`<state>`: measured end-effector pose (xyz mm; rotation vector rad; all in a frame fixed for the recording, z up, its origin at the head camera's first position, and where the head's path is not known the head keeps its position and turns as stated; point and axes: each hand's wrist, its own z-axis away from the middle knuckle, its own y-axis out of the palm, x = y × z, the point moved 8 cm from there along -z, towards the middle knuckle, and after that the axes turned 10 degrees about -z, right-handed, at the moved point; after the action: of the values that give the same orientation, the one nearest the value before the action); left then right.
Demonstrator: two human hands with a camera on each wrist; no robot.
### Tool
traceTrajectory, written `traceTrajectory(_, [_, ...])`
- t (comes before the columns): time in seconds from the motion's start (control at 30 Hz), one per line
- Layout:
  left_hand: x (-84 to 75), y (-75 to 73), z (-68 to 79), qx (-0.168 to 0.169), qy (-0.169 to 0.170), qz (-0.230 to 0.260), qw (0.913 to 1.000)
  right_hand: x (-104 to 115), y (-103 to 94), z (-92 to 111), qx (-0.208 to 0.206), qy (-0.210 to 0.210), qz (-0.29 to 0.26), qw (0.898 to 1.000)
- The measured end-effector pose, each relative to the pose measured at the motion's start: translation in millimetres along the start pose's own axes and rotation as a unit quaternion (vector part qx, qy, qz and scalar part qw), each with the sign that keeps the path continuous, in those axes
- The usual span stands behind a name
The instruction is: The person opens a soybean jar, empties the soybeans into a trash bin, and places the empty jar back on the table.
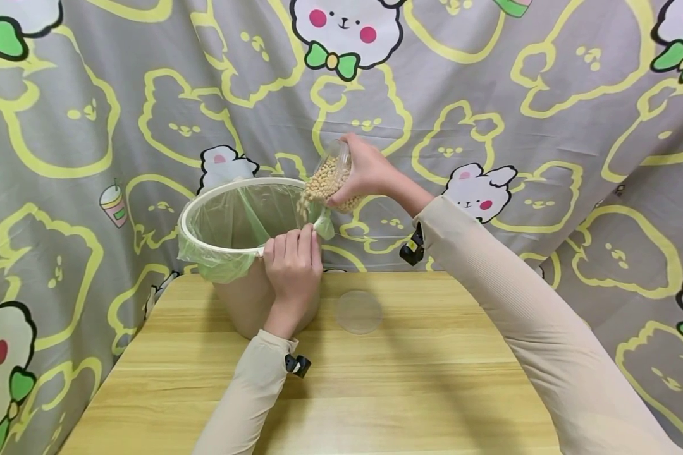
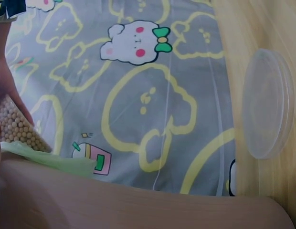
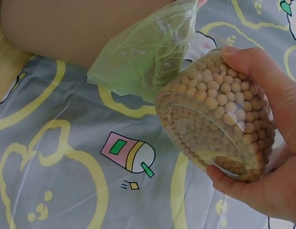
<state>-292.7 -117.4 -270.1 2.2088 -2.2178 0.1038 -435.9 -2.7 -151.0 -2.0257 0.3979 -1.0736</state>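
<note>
My right hand [image 1: 367,169] grips a clear plastic jar [image 3: 219,114] of soybeans [image 1: 326,180], tilted with its mouth toward the trash bin. Several beans spill from the mouth at the bin's right edge. The beige bin [image 1: 245,300] has a white rim ring [image 1: 222,253] and a light green liner bag [image 3: 143,57] folded over it. At the near right of the rim, my left hand [image 1: 293,259] has its fingers curled over the edge, holding ring and liner. In the right wrist view, thumb and fingers wrap the jar, its base toward the camera.
A round translucent lid [image 2: 265,105] lies on the wooden table [image 1: 410,379], just right of the bin. Behind the table hangs a grey curtain [image 1: 444,76] with yellow bear outlines and white cartoon animals. The bin stands at the table's back left.
</note>
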Motion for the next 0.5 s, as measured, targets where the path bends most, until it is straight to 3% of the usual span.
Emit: traceTrajectory(0.5, [0.9,0.1,0.0,-0.003,-0.003,0.005,1.0000,6.0,0.8,-0.8,0.011,0.000,0.023,1.000])
